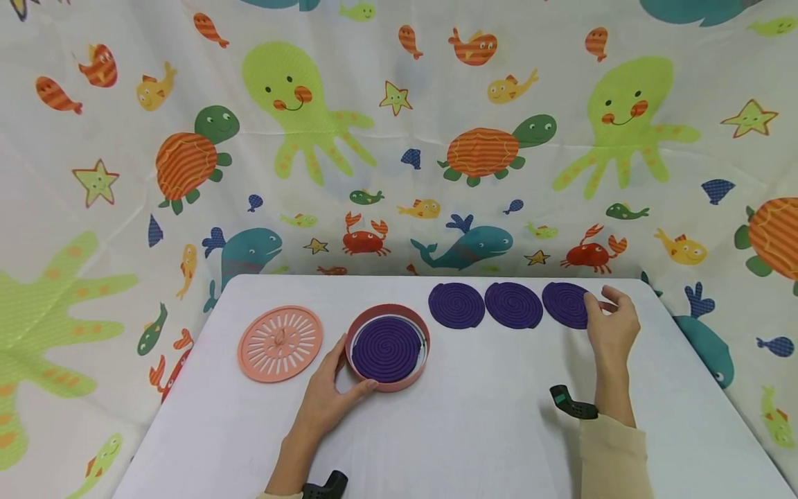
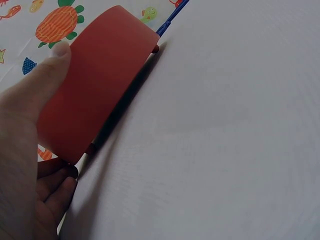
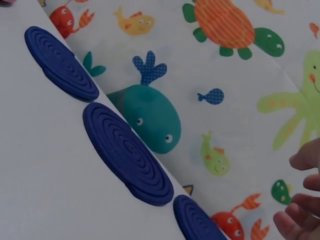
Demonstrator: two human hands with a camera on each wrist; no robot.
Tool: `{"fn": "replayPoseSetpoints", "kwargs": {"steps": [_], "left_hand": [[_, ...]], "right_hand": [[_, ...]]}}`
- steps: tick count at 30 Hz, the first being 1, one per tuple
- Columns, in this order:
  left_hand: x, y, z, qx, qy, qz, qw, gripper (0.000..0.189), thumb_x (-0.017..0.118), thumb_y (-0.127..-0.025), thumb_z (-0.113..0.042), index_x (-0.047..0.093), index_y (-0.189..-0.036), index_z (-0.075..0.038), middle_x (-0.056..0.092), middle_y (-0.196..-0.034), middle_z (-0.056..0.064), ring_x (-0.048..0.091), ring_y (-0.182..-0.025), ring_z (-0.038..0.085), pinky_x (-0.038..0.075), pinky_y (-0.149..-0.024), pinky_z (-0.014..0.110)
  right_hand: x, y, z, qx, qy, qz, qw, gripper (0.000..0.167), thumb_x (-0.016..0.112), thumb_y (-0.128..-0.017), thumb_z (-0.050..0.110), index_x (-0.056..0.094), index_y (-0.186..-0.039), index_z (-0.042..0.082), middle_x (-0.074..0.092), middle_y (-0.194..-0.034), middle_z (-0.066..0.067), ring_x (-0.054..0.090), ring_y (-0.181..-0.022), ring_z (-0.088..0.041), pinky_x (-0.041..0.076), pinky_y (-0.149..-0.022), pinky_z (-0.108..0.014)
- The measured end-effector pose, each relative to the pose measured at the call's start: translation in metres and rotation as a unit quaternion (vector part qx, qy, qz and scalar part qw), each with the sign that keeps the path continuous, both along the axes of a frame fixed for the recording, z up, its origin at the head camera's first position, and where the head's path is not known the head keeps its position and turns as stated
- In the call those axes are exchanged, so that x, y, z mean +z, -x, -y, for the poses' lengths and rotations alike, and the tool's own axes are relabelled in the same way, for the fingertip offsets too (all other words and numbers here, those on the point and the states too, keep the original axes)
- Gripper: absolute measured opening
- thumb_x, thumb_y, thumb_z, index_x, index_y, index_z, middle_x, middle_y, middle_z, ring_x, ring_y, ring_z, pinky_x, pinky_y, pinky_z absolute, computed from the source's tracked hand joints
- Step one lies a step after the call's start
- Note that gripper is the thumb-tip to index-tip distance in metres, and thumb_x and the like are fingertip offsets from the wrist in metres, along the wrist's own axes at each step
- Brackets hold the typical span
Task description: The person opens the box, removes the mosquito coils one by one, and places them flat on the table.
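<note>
My left hand (image 1: 330, 391) grips the near left side of a round red mosquito coil holder (image 1: 429, 360), thumb in front and fingers round the far side. Inside the holder lies a purple mosquito coil (image 1: 386, 348). In the left wrist view the holder's red wall (image 2: 100, 80) sits between thumb and fingers, raised slightly on small feet. At the right end of a row of purple coils, my right hand (image 1: 614, 329) hovers by the last coil (image 1: 564, 305). The right wrist view shows its loosely bent fingers (image 3: 305, 200) apart from that coil (image 3: 197, 220), with nothing between them.
Two more purple coils (image 1: 456, 305) (image 1: 514, 305) lie flat along the back of the white table (image 1: 486, 430). Left of the holder lies a pink slotted lid (image 1: 249, 350) with a small knob. A curtain with sea animals (image 1: 399, 138) hangs behind the table's back edge.
</note>
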State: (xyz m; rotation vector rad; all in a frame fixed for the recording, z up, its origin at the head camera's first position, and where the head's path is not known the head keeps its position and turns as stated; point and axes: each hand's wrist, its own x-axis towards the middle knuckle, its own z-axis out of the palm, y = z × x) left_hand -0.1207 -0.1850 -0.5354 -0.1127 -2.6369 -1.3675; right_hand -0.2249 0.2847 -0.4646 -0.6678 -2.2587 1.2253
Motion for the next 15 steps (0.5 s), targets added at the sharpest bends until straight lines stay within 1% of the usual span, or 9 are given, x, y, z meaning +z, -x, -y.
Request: {"fn": "replayPoseSetpoints", "kwargs": {"steps": [5,11,15], "left_hand": [[0.001,0.0,0.0,0.002,0.005,0.005,1.0,0.104,0.084,-0.075,-0.053,0.031,-0.158,-0.017,0.041,-0.159,0.006,0.048,-0.142,0.022,0.041,-0.118,0.037],[0.001,0.0,0.0,0.001,0.008,0.007,0.9999,0.105,0.083,-0.075,-0.053,0.031,-0.158,-0.015,0.04,-0.16,0.006,0.047,-0.143,0.022,0.04,-0.118,0.037],[0.002,0.0,0.0,0.001,0.006,0.005,1.0,0.105,0.084,-0.075,-0.053,0.032,-0.158,-0.015,0.041,-0.16,0.006,0.047,-0.143,0.022,0.041,-0.118,0.036]], "right_hand": [[0.003,-0.002,0.003,-0.001,0.0,-0.013,0.9999,0.05,0.058,-0.098,0.032,0.055,-0.141,0.005,0.06,-0.139,-0.014,0.056,-0.115,-0.027,0.036,-0.065,-0.003],[0.009,-0.003,0.009,-0.001,0.0,-0.026,0.9997,0.048,0.059,-0.097,0.029,0.057,-0.139,0.006,0.061,-0.138,-0.012,0.056,-0.11,-0.022,0.039,-0.073,-0.004],[0.013,-0.004,0.012,0.006,0.001,-0.035,0.9994,0.048,0.059,-0.097,0.03,0.057,-0.139,0.006,0.062,-0.137,-0.011,0.057,-0.111,-0.022,0.041,-0.076,-0.005]]}}
